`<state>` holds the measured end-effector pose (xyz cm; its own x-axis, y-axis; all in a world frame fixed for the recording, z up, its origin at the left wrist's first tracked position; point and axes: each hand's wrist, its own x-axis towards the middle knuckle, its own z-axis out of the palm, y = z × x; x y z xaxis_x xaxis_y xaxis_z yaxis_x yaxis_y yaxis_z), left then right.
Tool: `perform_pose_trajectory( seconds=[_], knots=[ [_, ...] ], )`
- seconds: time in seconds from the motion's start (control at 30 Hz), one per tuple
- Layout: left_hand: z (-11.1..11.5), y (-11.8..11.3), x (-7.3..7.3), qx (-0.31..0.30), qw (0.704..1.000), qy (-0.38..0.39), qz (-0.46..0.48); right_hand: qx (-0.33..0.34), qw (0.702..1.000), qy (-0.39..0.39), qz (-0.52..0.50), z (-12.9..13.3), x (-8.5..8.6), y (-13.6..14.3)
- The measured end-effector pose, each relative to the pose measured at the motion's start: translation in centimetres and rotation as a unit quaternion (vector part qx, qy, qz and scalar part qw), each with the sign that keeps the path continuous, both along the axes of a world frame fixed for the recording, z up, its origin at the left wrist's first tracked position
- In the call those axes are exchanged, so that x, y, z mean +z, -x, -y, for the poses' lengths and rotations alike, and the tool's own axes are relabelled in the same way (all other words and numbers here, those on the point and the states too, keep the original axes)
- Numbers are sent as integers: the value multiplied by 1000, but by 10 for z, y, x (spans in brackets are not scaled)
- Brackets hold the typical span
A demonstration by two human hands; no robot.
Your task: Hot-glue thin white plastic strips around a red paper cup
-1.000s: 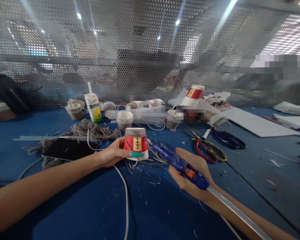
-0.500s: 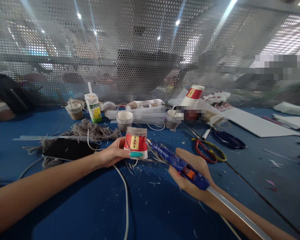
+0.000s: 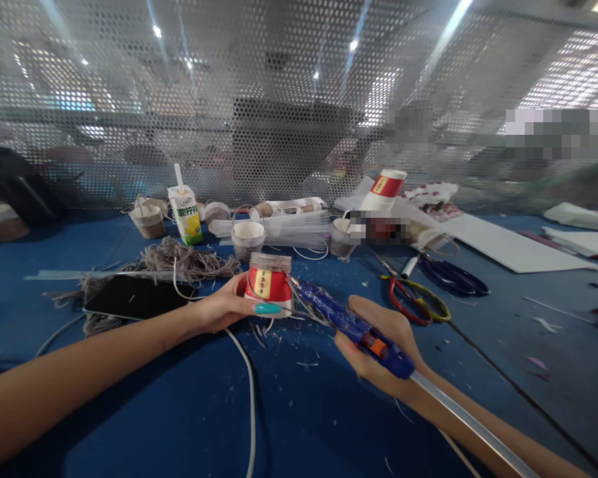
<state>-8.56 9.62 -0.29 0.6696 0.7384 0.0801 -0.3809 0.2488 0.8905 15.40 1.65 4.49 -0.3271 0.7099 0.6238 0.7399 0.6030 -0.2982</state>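
My left hand (image 3: 229, 304) grips a red-and-white paper cup (image 3: 280, 288) with its thumb across the front. Grey-brown twine (image 3: 270, 263) is wound around the cup's upper end, and a loose strand hangs over its side. In my right hand (image 3: 386, 338) is a blue glue gun (image 3: 329, 311), a long clear glue stick (image 3: 468, 419) jutting from its back. The gun's nozzle is at the right side of the cup, close below the twine; I cannot tell whether it touches.
Behind the cup stand small twine-wrapped cups (image 3: 248, 240), a drink carton (image 3: 185, 216) and clear glue sticks (image 3: 299, 229). Left lie a twine heap (image 3: 189, 259) and a black phone (image 3: 134, 297). Scissors (image 3: 418, 300) and white board (image 3: 515, 245) lie right. A white cord (image 3: 252, 398) crosses the front.
The cup has turned slightly in my left hand, its yellow label shifting left. My right hand keeps the glue gun's nozzle at the cup's right side.
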Motion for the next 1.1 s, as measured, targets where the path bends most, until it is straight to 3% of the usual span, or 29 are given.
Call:
perform_pose_trajectory(
  seconds=[0.63, 1.1],
  knots=[
    [1, -1, 3, -33, 999, 0, 15, 7, 1000, -6, 12, -1, -2, -2],
    [-1, 3, -2, -17, 1000, 1, -2, -2, 1000, -19, 22, -5, -4, -5]
  ],
)
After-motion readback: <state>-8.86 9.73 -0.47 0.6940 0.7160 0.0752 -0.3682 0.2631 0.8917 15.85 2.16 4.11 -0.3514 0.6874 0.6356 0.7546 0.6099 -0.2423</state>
